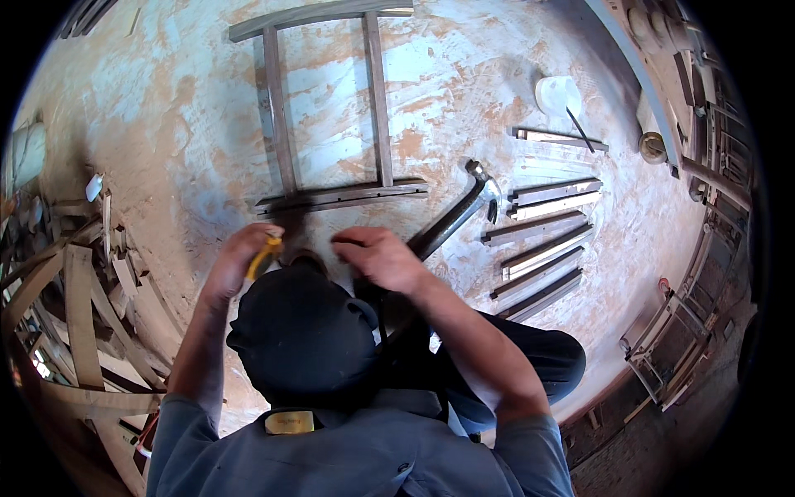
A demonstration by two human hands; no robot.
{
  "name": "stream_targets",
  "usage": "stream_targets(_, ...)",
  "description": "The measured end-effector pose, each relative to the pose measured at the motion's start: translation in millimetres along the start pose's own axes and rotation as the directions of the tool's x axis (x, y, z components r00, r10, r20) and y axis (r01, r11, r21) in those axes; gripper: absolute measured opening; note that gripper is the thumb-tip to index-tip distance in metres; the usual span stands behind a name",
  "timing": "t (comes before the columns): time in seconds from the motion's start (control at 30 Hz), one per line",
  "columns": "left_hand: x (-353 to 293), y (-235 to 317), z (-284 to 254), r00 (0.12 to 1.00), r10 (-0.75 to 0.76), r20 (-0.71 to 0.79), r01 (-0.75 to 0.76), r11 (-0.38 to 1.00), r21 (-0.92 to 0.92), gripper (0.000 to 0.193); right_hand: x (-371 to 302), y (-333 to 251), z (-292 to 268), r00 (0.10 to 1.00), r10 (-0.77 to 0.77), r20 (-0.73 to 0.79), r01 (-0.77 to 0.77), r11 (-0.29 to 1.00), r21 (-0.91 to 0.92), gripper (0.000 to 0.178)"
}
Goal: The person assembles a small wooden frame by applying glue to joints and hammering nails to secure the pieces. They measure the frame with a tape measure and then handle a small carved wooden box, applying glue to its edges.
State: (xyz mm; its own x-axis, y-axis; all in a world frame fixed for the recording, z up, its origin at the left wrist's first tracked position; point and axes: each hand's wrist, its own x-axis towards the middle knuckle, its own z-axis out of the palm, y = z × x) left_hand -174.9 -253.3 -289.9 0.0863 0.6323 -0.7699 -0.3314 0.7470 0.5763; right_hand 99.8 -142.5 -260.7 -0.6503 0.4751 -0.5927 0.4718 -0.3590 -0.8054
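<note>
My left hand is closed around a narrow yellow object with a curved edge; its kind is not clear. My right hand is just to the right, its fingers bent and pressed together; whatever they may hold is hidden. Dark wood pieces form a frame on the floor beyond both hands, two crosspieces joining two longer rails. Its near rail has small dark holes along it. A claw hammer lies right of my right hand, head pointing away. My dark cap hides the space below the hands.
Several dark wood strips lie in a row on the right side of the floor. Beyond them stands a white tub with a dark stick leaning on it. Scrap boards are heaped at the left. More timber lines the right edge.
</note>
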Motion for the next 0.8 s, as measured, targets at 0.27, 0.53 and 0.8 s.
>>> stream_targets(0.27, 19, 31, 59, 0.992, -0.020, 0.122, -0.034, 0.905, 0.424, 0.063, 42, 2, 23, 0.960, 0.237, 0.150, -0.264, 0.944, 0.197, 0.029)
stream_targets(0.53, -18, -83, -68, 0.972, 0.004, -0.236, 0.132, 0.820, 0.557, 0.028, 31, -53, -126, 0.904, 0.378, -0.199, -0.284, 0.880, 0.381, 0.036)
stream_targets(0.8, -53, -137, -100, 0.969, -0.071, -0.237, 0.165, 0.900, 0.403, 0.021, 54, -81, -188, 0.860, 0.251, -0.444, 0.068, 0.806, 0.588, 0.018)
